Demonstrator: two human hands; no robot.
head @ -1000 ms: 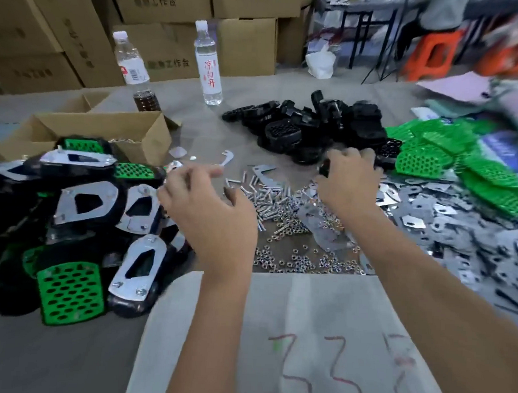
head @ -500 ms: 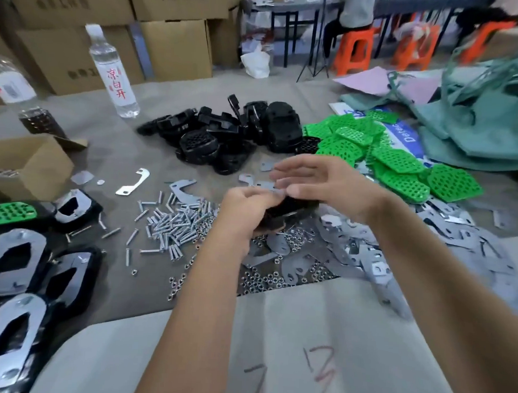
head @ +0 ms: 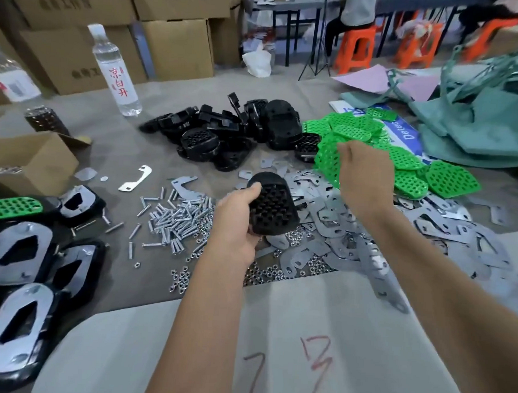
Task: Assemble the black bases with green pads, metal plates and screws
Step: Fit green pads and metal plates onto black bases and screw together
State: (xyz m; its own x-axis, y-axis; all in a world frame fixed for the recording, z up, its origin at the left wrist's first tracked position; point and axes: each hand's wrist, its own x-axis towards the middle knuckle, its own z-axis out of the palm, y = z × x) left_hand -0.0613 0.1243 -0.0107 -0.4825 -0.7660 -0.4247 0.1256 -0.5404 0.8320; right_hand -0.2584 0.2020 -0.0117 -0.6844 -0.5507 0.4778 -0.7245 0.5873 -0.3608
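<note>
Left hand at frame centre gripping a black base with studded face up, right hand right of it pinching a green pad lifted above the scattered metal plates, screws lying left of the hands

Counts, head view. Hands: two, a left hand gripping one black base and a right hand pinching one green pad. Water bottles: one clear bottle fully seen, a second bottle partly cut off at the left. Orange stools: three. Finished assemblies at left: at least five visible. Loose black bases, green pads, metal plates, screws and nuts lie in heaps, too many to count.
</note>
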